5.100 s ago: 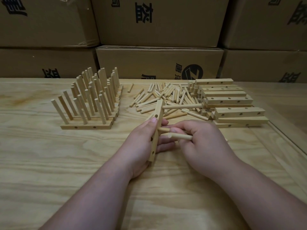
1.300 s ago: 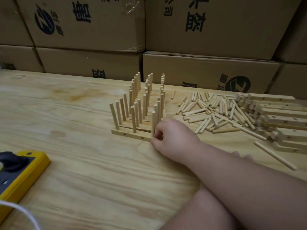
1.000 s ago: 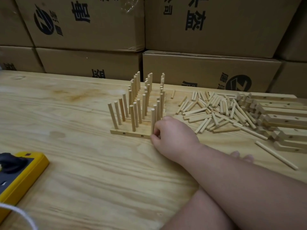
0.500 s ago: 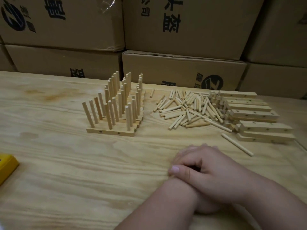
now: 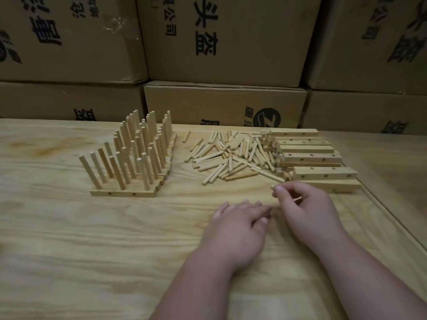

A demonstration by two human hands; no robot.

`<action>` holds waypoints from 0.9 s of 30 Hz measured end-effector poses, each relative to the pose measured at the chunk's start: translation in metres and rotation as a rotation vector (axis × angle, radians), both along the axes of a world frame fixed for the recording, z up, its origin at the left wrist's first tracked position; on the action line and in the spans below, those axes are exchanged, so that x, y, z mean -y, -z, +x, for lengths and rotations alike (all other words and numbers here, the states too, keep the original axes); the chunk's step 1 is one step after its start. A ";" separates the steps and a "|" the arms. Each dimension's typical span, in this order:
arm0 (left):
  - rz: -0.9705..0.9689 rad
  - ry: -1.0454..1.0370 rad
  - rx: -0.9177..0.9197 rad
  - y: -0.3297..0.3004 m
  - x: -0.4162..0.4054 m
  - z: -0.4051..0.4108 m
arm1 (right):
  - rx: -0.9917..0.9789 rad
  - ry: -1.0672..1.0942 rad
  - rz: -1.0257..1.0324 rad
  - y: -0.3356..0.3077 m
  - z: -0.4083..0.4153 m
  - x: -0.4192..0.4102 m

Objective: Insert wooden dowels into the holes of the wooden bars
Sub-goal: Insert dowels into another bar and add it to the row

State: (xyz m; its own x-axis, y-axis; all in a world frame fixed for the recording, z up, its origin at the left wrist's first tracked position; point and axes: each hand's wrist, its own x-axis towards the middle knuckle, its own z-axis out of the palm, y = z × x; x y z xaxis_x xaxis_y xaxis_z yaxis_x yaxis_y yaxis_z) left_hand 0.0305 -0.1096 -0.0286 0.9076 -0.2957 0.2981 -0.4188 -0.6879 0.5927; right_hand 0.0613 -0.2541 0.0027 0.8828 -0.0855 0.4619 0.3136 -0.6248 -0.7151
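Two hands rest near the middle of the tabletop (image 5: pixel 69 239), the right one pinching a dowel.

At far left stand the finished bars (image 5: pixel 129 181) with upright dowels; right of them lies the loose dowel pile (image 5: pixel 231 153), then the stack of empty bars (image 5: pixel 309 158). The left hand (image 5: pixel 238 229) lies flat, fingers relaxed, holding nothing. Just beside it, the right hand (image 5: pixel 307 211) curls its fingers round a single dowel (image 5: pixel 297 199), mostly hidden, near the stack.
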 end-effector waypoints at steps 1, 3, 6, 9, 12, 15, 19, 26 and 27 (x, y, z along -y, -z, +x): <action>-0.032 -0.088 0.031 -0.007 -0.017 0.013 | -0.006 0.057 0.018 -0.002 0.004 0.004; 0.105 -0.157 -0.048 -0.016 -0.015 0.007 | 0.018 0.142 -0.037 -0.007 0.013 0.014; -0.135 -0.094 -0.062 -0.023 -0.013 -0.005 | -0.053 0.380 -0.320 -0.017 0.029 0.042; -0.737 -0.018 -0.124 -0.031 -0.021 0.003 | -0.244 0.478 -0.487 -0.020 0.038 0.076; -0.980 -0.080 -0.097 -0.031 -0.023 0.009 | -0.323 0.449 -0.531 -0.013 0.044 0.090; -1.215 -0.127 -0.092 -0.031 -0.029 0.018 | -0.305 0.469 -0.526 -0.009 0.048 0.085; -1.555 -0.215 -0.146 -0.037 -0.039 0.025 | -0.163 0.478 -0.451 -0.009 0.047 0.073; -1.405 -0.043 -0.421 -0.036 -0.028 0.025 | 0.190 -0.072 -0.161 -0.020 0.010 0.000; -1.367 -0.012 -0.432 -0.035 -0.025 0.024 | 0.162 -0.179 -0.133 -0.018 0.005 -0.010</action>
State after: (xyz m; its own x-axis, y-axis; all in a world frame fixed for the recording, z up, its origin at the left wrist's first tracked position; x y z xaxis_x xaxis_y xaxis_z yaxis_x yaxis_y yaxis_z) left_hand 0.0544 -0.0842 0.0062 0.9991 0.0008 0.0425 -0.0368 0.5134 0.8574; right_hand 0.0666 -0.2446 0.0208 0.7919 0.1360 0.5954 0.5314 -0.6338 -0.5620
